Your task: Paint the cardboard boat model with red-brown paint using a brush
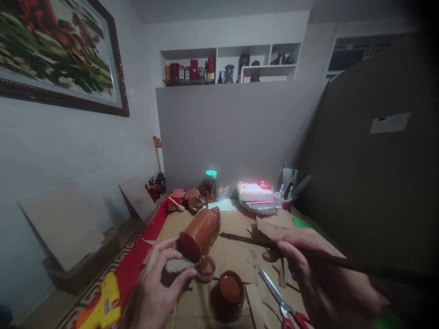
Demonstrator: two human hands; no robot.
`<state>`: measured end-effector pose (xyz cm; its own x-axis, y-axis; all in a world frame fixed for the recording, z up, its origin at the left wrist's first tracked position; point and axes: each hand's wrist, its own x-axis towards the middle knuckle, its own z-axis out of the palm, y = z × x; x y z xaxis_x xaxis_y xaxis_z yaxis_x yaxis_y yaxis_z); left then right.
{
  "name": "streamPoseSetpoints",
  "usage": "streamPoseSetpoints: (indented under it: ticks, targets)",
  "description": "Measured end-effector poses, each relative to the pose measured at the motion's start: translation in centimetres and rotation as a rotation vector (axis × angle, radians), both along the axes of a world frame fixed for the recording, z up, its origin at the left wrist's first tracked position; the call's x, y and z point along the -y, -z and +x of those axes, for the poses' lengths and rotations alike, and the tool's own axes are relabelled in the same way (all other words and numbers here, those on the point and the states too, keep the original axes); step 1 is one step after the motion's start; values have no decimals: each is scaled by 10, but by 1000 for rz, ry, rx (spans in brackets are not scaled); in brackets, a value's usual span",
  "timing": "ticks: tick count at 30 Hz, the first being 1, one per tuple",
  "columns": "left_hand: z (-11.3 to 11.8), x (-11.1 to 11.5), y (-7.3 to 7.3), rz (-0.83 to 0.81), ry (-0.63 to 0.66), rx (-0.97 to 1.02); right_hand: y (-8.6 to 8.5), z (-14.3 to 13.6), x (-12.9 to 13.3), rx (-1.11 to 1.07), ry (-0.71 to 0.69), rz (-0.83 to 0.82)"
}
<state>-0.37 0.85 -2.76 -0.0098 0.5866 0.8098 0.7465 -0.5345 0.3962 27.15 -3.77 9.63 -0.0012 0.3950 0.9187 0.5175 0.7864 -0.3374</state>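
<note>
My left hand (157,283) grips the lower end of a glossy brown craft model (200,233), thumb and fingers around its pale, rough-edged base (178,266). The model has a rounded body, a ridged edge at the right and a thin upright stick on top. A small round brown part (206,267) sits at its lower end, close to my thumb. In my right hand (308,260) is a slim paintbrush (250,239), pinched between thumb and fingers. Its dark tip points left, just right of the model. Below stands a round pot of brown paint (230,290).
Red-handled scissors (281,297) and cardboard strips (255,304) lie on the cardboard-covered table. A yellow glue gun (108,301) is at the lower left. Behind are a jar with a lit green lid (211,185), a wipes pack (255,191) and a cup of tools (284,199).
</note>
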Motion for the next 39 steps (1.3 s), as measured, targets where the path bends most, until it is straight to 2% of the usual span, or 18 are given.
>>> streamPoseSetpoints:
  ticks: [8,15,19,24,30,34,39]
  targets:
    - [4,7,-4,-2,13,-13,9,-1,-5,18,-77,-15]
    - [0,4,0,8,44,-23,19,-4,-8,58,-128,-53]
    - [4,6,-1,-119,34,84,19,-6,-1,83,-140,-103]
    - [7,6,-7,-196,32,277,14,-10,6,37,-152,-115]
    - [6,3,-15,-443,163,575,4,-9,3,-89,-30,22]
    - [6,4,-17,-507,209,664,7,-10,0,-127,-54,45]
    - [7,5,-20,-573,220,732,18,-4,0,71,-116,103]
